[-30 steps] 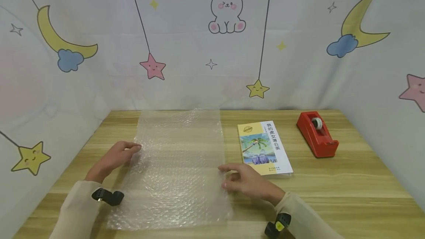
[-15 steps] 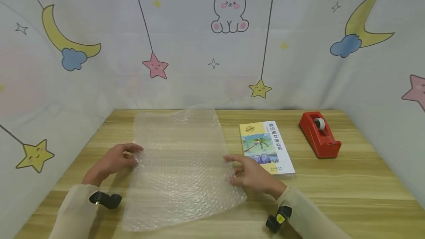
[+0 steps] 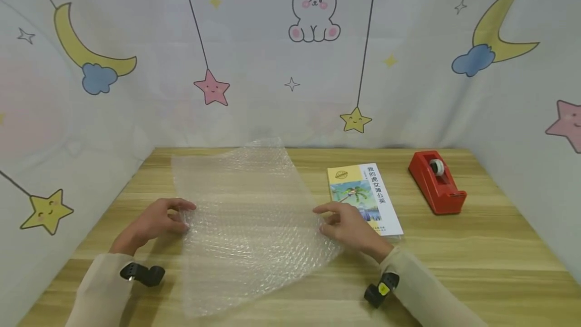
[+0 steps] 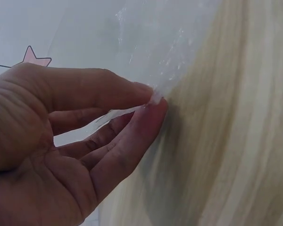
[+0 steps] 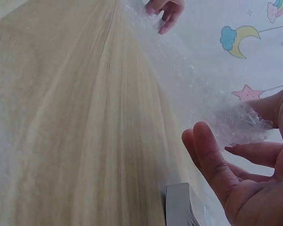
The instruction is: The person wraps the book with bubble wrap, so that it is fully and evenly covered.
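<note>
A clear sheet of bubble wrap point(image 3: 254, 221) spans the space between both hands, tilted and partly raised off the table. At its left edge, my left hand point(image 3: 156, 221) pinches the film; the left wrist view shows the edge between the thumb and finger of that hand point(image 4: 99, 127). My right hand point(image 3: 349, 226) holds the opposite edge, and in the right wrist view the wrap point(image 5: 226, 122) runs in among the fingers of that hand point(image 5: 245, 174). A book point(image 3: 381, 201) with a palm-tree cover lies flat behind the right hand, which partly covers it.
A red tape dispenser point(image 3: 438, 185) with a white roll stands at the back right of the wooden table point(image 3: 476, 256). White fabric walls point(image 3: 263, 59) with printed moons and stars enclose the back and sides.
The bubble wrap has turned clockwise and its near right corner has swung up. My right hand has moved slightly right and away, partly over the book. The left hand has shifted little.
</note>
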`<state>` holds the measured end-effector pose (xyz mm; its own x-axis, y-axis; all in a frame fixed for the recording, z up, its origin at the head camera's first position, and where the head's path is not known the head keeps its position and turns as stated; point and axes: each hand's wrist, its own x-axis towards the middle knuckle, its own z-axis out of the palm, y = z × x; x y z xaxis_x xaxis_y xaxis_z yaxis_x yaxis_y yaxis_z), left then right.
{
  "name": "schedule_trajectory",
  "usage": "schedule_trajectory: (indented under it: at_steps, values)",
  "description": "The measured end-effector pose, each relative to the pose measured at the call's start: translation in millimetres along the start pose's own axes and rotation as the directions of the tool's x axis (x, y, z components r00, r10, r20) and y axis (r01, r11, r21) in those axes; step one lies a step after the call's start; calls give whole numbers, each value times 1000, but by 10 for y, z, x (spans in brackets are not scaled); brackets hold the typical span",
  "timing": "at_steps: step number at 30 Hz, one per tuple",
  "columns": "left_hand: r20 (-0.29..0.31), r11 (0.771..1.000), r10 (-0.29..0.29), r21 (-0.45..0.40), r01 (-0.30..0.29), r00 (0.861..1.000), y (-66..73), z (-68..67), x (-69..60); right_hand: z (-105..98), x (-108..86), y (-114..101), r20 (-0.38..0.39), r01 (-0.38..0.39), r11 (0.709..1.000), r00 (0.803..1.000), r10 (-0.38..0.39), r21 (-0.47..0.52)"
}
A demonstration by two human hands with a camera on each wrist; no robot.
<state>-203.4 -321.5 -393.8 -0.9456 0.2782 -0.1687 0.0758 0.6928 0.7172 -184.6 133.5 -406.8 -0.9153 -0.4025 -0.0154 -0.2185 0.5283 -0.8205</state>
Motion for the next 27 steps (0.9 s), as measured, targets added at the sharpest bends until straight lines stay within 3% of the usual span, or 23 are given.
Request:
schedule_trajectory:
  at_steps: [6, 13, 19, 27]
  values:
    - [2, 999, -21, -25, 21, 1000, -35, 6, -16, -40, -44, -23, 27, -25, 999, 999, 25, 20]
    - [6, 999, -30, -17, 30, 1000, -53, 7, -35, -80, -58, -6, 20, 24, 1000, 1000, -24, 2]
    - [16, 998, -6, -64, 7, 1000, -56, 3, -53, -98, -18, 34, -11, 39, 999, 999, -39, -33]
    - [19, 996, 28, -81, -26, 999, -68, 2, -84, -107, 31, 65, -52, -11, 998, 999, 8, -63]
